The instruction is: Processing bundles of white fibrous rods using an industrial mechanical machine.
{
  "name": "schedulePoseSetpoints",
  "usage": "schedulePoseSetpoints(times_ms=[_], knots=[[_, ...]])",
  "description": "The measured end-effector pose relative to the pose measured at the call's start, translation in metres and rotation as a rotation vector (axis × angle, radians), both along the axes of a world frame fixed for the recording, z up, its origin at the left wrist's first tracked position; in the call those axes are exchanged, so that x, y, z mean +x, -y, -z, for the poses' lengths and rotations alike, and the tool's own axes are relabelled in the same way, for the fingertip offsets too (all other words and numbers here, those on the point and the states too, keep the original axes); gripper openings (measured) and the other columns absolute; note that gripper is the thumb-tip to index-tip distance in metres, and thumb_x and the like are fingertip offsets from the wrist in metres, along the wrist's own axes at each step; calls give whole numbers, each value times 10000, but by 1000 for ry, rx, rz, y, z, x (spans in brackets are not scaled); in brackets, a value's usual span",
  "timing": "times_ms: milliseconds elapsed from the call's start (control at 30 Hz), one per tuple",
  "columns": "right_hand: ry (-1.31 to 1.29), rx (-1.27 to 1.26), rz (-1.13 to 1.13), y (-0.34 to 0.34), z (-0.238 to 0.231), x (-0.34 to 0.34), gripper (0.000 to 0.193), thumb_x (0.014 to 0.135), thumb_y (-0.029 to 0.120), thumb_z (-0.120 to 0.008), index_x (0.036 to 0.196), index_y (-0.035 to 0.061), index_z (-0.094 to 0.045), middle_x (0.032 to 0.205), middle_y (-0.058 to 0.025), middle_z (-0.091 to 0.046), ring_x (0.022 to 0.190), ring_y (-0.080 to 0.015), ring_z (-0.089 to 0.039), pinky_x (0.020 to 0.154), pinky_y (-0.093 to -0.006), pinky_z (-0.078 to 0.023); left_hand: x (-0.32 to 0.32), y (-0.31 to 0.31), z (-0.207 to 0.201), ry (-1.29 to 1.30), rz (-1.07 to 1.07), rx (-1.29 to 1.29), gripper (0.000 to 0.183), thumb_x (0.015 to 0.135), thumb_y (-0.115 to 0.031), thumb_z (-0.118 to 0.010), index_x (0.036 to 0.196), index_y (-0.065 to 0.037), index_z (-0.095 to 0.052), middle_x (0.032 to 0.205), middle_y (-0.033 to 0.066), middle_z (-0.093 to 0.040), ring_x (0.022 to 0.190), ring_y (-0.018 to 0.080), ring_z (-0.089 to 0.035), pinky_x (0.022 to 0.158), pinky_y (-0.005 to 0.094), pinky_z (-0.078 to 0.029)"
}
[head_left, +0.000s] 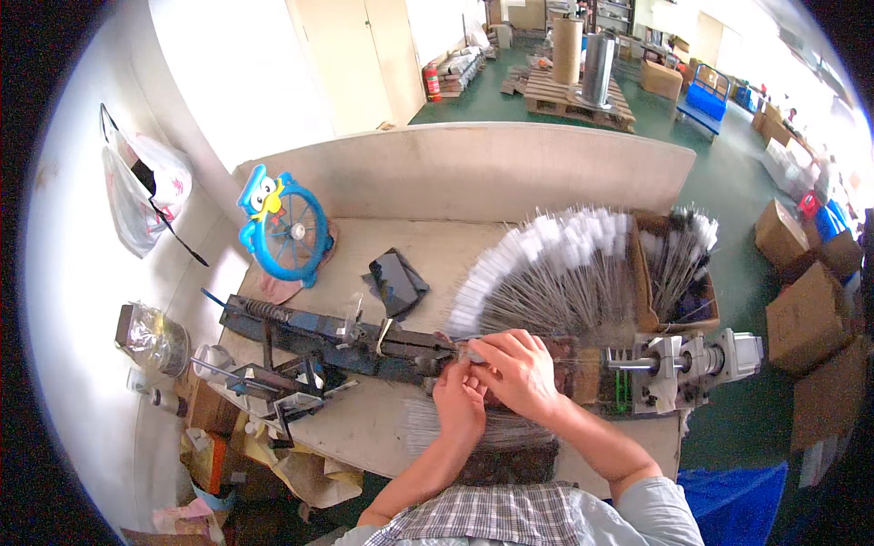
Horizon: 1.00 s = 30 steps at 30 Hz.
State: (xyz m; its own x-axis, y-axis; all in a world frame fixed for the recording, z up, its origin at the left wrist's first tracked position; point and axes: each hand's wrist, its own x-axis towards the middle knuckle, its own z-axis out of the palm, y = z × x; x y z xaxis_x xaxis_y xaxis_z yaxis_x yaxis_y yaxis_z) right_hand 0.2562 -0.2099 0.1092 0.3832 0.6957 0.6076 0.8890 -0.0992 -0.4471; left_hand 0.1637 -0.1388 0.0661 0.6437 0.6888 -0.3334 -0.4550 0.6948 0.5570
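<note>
At the middle of the workbench (360, 227), both my hands meet at the right end of a long black metal fixture (364, 344). My left hand (458, 405) is closed, its fingers curled just below the fixture's tip. My right hand (521, 371) pinches there too, its fingertips touching the left ones. What they pinch is small and mostly hidden by the fingers. Behind them a large fan of white-tipped wire brushes (555, 273) lies on the bench. More thin wires (423, 423) lie under my forearms. To the right stands a silver machine with a shaft (678, 364).
A cardboard box (645, 309) holds more brushes at the back right. A blue cartoon-shaped fan (293, 238) and a dark pouch (397, 284) are at the back left. A low panel (473, 173) edges the bench. Cardboard boxes (806, 318) stack on the right floor.
</note>
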Motion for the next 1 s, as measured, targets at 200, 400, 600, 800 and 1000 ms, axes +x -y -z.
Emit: schedulePoseSetpoints(times_ms=[200, 400, 600, 800, 1000], knots=[[38, 1, 99, 3, -1, 0, 277, 666, 197, -708, 932, 130, -674, 921, -4, -627, 850, -204, -578, 712, -339, -441, 3, 1, -3, -7, -42, -89, 131, 862, -123, -545, 954, -32, -527, 881, 52, -585, 840, 154, -577, 776, 307, -465], [90, -28, 25, 0, -1, 0, 247, 665, 201, -697, 908, 154, -686, 931, -4, -622, 873, -197, -569, 727, -342, -437, -2, -4, 12, 40, -34, -27, 114, 875, -135, -540, 948, -50, -522, 853, 28, -556, 818, 136, -553, 756, 291, -452], [23, -31, 7, 3, -3, 3, 206, 690, 223, -653, 890, 178, -670, 937, 9, -602, 903, -208, -552, 772, -356, -428, 1, 1, -4, 37, -4, -76, 111, 869, -135, -558, 938, -51, -532, 866, 18, -565, 819, 120, -556, 749, 275, -455], [52, -54, 15, 7, -4, 6, 227, 674, 195, -690, 899, 160, -696, 948, 0, -617, 894, -199, -562, 761, -350, -430, 2, 5, -5, -15, -30, 46, 96, 864, -89, -547, 953, -53, -553, 916, 32, -603, 807, 121, -582, 756, 274, -458], [65, -64, 26, 10, -5, 8, 230, 667, 194, -700, 892, 152, -695, 939, -8, -621, 892, -199, -564, 752, -342, -431, 2, 3, -3, 23, -13, 11, 88, 861, -54, -540, 946, -49, -561, 917, 43, -614, 811, 122, -592, 746, 276, -462]])
